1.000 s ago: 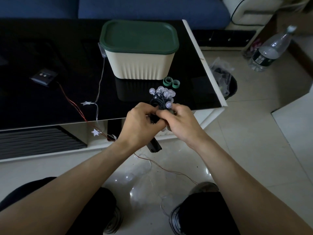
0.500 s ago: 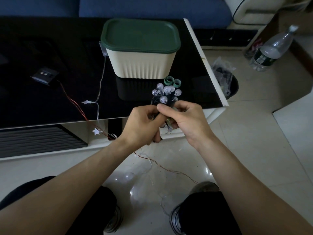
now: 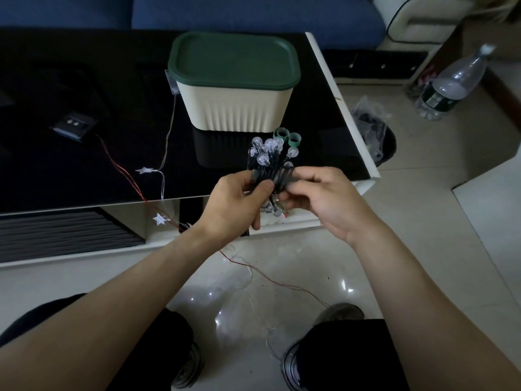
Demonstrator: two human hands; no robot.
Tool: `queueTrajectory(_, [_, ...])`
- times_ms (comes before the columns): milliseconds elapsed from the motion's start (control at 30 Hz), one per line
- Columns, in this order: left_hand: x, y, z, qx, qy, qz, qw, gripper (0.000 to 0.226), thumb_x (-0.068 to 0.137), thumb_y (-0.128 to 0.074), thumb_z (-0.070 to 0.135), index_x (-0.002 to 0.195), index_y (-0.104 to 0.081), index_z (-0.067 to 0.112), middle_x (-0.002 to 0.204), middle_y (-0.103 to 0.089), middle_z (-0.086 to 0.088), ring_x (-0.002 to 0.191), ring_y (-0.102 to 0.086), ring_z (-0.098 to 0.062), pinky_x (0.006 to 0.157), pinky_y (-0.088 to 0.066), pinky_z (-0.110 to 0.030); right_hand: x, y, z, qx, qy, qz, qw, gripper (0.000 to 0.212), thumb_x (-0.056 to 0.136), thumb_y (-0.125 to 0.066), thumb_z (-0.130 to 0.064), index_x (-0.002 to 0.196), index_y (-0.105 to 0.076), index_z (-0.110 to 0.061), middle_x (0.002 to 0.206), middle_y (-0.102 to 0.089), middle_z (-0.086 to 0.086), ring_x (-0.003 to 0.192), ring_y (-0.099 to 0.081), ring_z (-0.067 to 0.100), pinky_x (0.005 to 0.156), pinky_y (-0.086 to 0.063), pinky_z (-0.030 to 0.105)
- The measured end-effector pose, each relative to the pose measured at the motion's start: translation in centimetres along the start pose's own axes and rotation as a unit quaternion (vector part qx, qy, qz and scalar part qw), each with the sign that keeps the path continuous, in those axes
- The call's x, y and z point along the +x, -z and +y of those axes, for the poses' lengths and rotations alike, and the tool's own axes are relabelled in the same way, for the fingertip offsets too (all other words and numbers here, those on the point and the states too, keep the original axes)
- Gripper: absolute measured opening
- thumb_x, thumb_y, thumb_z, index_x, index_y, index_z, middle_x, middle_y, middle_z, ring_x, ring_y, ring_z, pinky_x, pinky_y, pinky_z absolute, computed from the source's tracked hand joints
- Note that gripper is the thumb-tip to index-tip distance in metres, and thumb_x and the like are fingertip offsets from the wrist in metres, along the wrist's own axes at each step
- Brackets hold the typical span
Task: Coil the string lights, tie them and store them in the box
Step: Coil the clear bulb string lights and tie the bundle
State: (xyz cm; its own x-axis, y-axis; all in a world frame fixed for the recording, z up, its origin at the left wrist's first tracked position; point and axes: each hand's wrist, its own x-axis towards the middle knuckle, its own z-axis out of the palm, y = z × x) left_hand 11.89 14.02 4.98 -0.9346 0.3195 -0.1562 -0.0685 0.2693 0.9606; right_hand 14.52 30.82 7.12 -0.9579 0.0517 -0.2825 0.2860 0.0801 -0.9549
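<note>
Above the near edge of the black desk point(image 3: 84, 170), a coiled bundle of string lights point(image 3: 269, 162) is held between both hands, clear of the surface. The left hand point(image 3: 235, 206) is wrapped round the dark wires of the bundle, thumb pressed on top, so that grip is clamped on the lights; the right hand point(image 3: 324, 198) is pinched on the wires at the bundle's right side, with a dark band seemingly drawn across the coil, though whether it is a tie or a turn of wire cannot be told. Clear round bulbs are fanned above the hands and a few hang below them. The step in hand is judged to be the tying: the coiling looks done, the binding not yet secured. Just beyond the bulbs, green ties point(image 3: 287, 135) lie on the desk in front of the box point(image 3: 234, 108), whose green lid point(image 3: 234, 59) is seated, so storing is still ahead. A second string with star lights point(image 3: 144, 170) and a red wire trail off the desk to the floor point(image 3: 282, 277). The next move is judged to call for the band being cinched tight round the middle while the coil is kept squeezed by the left hand; after that one hand must be freed so the lid can be lifted off.
</note>
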Motion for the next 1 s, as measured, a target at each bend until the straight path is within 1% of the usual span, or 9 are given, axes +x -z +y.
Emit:
queueTrajectory(100, [0.0,0.0,0.0,-0.005,0.003,-0.008,1.0,0.016,0.099,-0.056,0.025,0.087,-0.066,0.019,0.046,-0.054,-0.003,0.039,-0.05,-0.021,0.039,-0.035,-0.024,-0.1,-0.2,0.3,-0.018,0.01,0.04,0.999,0.018,0.091,-0.065,0.002,0.092,-0.079,-0.009,0.084,-0.074,0.019,0.075,-0.069,0.021,0.078,-0.059,0.038])
queueTrajectory(233, [-0.1,0.2,0.4,-0.014,-0.006,-0.029,0.999,0.017,0.098,-0.059,0.023,0.09,-0.067,0.01,0.055,-0.06,0.001,0.044,-0.06,-0.023,0.038,-0.037,-0.024,-0.3,-0.1,0.0,-0.016,0.029,0.041,0.999,0.013,0.091,-0.069,-0.003,0.087,-0.078,-0.013,0.079,-0.075,0.014,0.074,-0.072,0.02,0.073,-0.062,0.032])
queueTrajectory(433, [-0.7,-0.1,0.6,-0.016,-0.005,-0.051,0.999,0.022,0.098,-0.06,0.019,0.094,-0.067,-0.001,0.073,-0.067,-0.02,0.056,-0.071,-0.025,0.037,-0.038,-0.024,-0.4,-1.3,0.8,-0.057,0.042,0.131,0.989,0.02,0.086,-0.07,0.001,0.074,-0.075,-0.015,0.06,-0.07,0.002,0.058,-0.069,0.015,0.059,-0.06,0.03])
queueTrajectory(533, [-0.7,-0.2,0.5,-0.009,0.004,-0.069,0.998,0.026,0.1,-0.054,0.016,0.099,-0.063,-0.008,0.069,-0.068,-0.005,0.061,-0.073,-0.026,0.037,-0.039,-0.025,-0.6,-2.0,1.4,-0.142,0.079,0.165,0.973,0.012,0.086,-0.069,-0.006,0.08,-0.077,-0.014,0.063,-0.072,-0.002,0.06,-0.071,0.014,0.062,-0.062,0.039])
queueTrajectory(600, [-0.8,-0.3,0.3,-0.02,0.012,-0.086,0.996,0.026,0.102,-0.05,0.015,0.102,-0.061,-0.008,0.066,-0.065,0.005,0.064,-0.073,-0.028,0.037,-0.041,-0.026,-0.7,-2.2,1.4,-0.168,0.101,0.166,0.966,0.011,0.085,-0.068,-0.009,0.082,-0.078,-0.014,0.065,-0.072,-0.003,0.061,-0.071,0.014,0.063,-0.062,0.042])
queueTrajectory(667, [-0.7,-0.3,0.4,-0.045,0.022,-0.096,0.994,0.028,0.104,-0.045,0.014,0.102,-0.059,-0.01,0.067,-0.062,0.005,0.066,-0.073,-0.033,0.037,-0.041,-0.027,-0.7,-2.3,1.3,-0.181,0.118,0.155,0.964,0.012,0.084,-0.067,-0.011,0.082,-0.079,-0.014,0.066,-0.073,-0.004,0.063,-0.071,0.013,0.062,-0.061,0.043])
queueTrajectory(767, [-0.4,0.0,0.6,-0.072,0.038,-0.095,0.992,0.031,0.106,-0.039,0.013,0.104,-0.057,-0.012,0.075,-0.066,-0.005,0.067,-0.072,-0.038,0.04,-0.041,-0.03,-0.8,-2.1,1.2,-0.165,0.115,0.141,0.969,0.011,0.087,-0.07,-0.013,0.082,-0.08,-0.016,0.066,-0.073,-0.004,0.064,-0.072,0.015,0.064,-0.06,0.045])
queueTrajectory(900, [-0.2,0.6,0.8,-0.091,0.034,-0.123,0.988,0.032,0.105,-0.037,0.018,0.114,-0.061,-0.002,0.086,-0.073,-0.018,0.074,-0.067,-0.053,0.045,-0.042,-0.032,-0.9,-1.7,0.9,-0.088,0.092,0.129,0.983,0.008,0.088,-0.074,-0.009,0.085,-0.079,-0.015,0.067,-0.074,0.005,0.065,-0.074,0.023,0.061,-0.062,0.043])
queueTrajectory(1000, [-0.2,0.9,1.0,-0.08,0.019,-0.131,0.988,0.03,0.106,-0.041,0.014,0.106,-0.061,-0.008,0.083,-0.072,-0.011,0.077,-0.074,-0.038,0.04,-0.041,-0.029,-0.9,-1.4,0.8,-0.048,0.069,0.117,0.99,0.011,0.087,-0.076,-0.008,0.085,-0.077,-0.018,0.069,-0.075,0.004,0.068,-0.075,0.018,0.058,-0.06,0.032])
